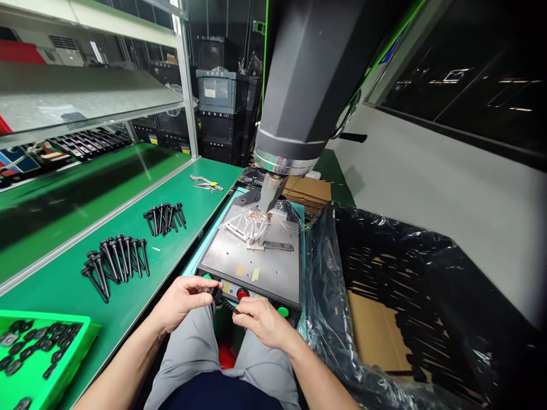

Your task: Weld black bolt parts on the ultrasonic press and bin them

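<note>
My left hand (183, 302) and my right hand (260, 322) meet over my lap, just in front of the press machine's control panel (252, 293). Both pinch one small black screw-like part (224, 300) between their fingertips. The left hand grips its head end, the right hand its thin end. Behind them lies the grey machine plate (256, 259) with a clear plastic bag and a metal fixture (252, 228) under the press tip (270, 196).
Two groups of black screws (115, 265) (164, 218) lie on the green bench at left. A green tray (36, 356) of black washers sits at the lower left. A plastic-lined cardboard box (397, 307) stands at right. Pliers (205, 183) lie further back.
</note>
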`<state>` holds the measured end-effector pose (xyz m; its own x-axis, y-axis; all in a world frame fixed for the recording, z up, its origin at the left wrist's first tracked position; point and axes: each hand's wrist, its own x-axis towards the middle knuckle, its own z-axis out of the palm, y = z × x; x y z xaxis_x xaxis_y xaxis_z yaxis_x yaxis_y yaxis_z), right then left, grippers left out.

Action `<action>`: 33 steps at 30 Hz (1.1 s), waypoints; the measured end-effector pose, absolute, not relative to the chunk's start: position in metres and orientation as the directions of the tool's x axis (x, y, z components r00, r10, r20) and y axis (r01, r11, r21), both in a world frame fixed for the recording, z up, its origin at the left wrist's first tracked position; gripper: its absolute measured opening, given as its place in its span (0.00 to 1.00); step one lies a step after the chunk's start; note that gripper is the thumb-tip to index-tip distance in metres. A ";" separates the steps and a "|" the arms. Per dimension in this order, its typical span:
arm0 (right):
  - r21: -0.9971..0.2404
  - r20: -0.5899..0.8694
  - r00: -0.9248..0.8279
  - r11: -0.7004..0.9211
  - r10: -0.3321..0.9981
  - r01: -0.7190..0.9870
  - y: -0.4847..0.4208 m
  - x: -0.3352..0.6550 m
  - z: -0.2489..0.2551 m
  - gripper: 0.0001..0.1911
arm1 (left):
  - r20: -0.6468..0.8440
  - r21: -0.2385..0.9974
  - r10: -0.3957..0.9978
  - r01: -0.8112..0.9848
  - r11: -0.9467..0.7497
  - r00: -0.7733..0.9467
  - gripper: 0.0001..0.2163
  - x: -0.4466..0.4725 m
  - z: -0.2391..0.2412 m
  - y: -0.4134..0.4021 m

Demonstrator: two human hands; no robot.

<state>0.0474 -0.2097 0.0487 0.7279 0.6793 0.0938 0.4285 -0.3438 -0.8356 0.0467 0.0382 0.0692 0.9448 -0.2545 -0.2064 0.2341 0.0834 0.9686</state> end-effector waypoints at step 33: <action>-0.910 0.132 0.904 -0.312 0.406 0.273 -0.199 0.023 0.029 0.20 | -0.213 0.974 -0.223 0.226 0.034 0.951 0.21 0.048 0.071 0.008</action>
